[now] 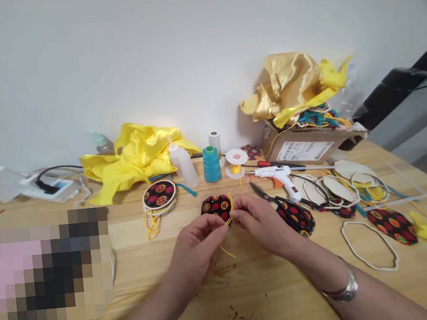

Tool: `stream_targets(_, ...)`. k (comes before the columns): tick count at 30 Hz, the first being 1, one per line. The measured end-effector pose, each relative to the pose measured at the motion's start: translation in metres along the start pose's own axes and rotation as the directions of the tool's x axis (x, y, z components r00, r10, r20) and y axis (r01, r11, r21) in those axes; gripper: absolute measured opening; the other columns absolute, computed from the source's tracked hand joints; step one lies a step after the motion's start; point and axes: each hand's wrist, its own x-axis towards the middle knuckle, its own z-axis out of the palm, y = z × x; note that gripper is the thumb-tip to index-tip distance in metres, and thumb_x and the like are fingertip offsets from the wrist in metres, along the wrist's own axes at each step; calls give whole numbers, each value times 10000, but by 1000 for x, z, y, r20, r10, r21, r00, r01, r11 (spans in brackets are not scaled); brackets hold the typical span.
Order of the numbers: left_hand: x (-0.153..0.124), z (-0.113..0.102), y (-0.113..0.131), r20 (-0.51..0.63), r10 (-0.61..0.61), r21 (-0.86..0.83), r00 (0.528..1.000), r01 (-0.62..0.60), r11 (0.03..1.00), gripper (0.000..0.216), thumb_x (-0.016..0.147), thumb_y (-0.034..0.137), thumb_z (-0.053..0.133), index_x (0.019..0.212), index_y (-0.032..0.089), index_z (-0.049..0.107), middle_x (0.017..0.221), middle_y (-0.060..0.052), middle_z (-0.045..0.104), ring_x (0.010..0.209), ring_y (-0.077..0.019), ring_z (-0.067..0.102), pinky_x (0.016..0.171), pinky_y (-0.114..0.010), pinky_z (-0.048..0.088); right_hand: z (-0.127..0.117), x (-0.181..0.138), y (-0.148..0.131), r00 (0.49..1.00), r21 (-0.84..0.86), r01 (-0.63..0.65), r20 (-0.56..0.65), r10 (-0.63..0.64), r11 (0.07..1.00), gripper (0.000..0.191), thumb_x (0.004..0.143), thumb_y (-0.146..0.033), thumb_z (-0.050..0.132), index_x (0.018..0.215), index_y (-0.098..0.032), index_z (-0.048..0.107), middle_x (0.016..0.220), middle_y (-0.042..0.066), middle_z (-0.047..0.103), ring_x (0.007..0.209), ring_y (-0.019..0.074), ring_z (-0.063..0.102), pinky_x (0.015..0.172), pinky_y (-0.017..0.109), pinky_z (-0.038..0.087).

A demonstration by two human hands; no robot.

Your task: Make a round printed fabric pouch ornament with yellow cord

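My left hand (198,243) and my right hand (258,221) meet over the wooden table (247,286), both pinched on a thin yellow cord (229,217). The cord loops up between the fingertips and a loose end trails down toward me. Just behind the fingers lies a black patterned fabric piece (216,205) with red and yellow circles; the cord seems to run along its right edge. My right wrist wears a silver bracelet (345,288).
Scissors (267,195) and a white glue gun (280,176) lie right of my hands. A teal thread spool (211,163), a squeeze bottle (184,165), a yellow cord reel (236,162), yellow satin (134,159), a cardboard box (305,147) and cut-out shapes (370,243) crowd the table.
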Motion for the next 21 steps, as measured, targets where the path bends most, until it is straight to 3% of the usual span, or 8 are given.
stream_targets(4,-4,-1,-3,41,216,328,976,-217,919,91,754,233,577,699,182,629,604,28,560,552,-88,466,524,-193,362,3,2,5,999,158,-39,21,36,987,158,792,-215,481,639,-173,486,553,-45,443,514,77,384,498,216,291)
stream_targets(8,-6,-1,-8,152,457,573,876,-455,682,140,789,185,522,775,188,662,671,-9,625,626,-127,545,598,-231,405,4,2,5,990,399,-137,81,114,907,170,777,-270,504,640,-177,467,479,-73,375,434,59,309,435,206,235)
stream_targets(10,-6,-2,-11,220,500,616,838,-517,595,161,802,172,505,807,181,666,686,-23,636,644,-137,563,613,-244,415,4,2,2,982,530,-188,129,140,827,181,759,-295,528,644,-176,453,470,-83,362,414,49,282,417,200,202)
stream_targets(13,-5,-4,-15,266,497,637,826,-537,552,179,817,165,488,838,180,665,705,-32,645,651,-141,576,613,-256,425,4,0,-4,973,644,-229,184,142,730,203,729,-307,568,642,-167,450,481,-83,377,413,36,284,415,193,188)
stream_targets(18,-5,-4,-14,281,506,620,815,-557,553,175,820,153,488,867,202,649,756,-30,633,692,-143,581,635,-267,448,2,-2,-8,967,656,-250,207,148,712,203,715,-305,580,643,-160,458,525,-62,450,414,29,313,416,191,204)
stream_targets(21,-7,-4,-9,207,602,612,771,-582,535,127,780,140,541,850,203,627,1006,-72,576,961,-194,544,839,-334,428,1,-2,-9,967,653,-249,206,148,715,203,709,-296,578,630,-164,446,506,-75,408,411,30,301,415,189,201)
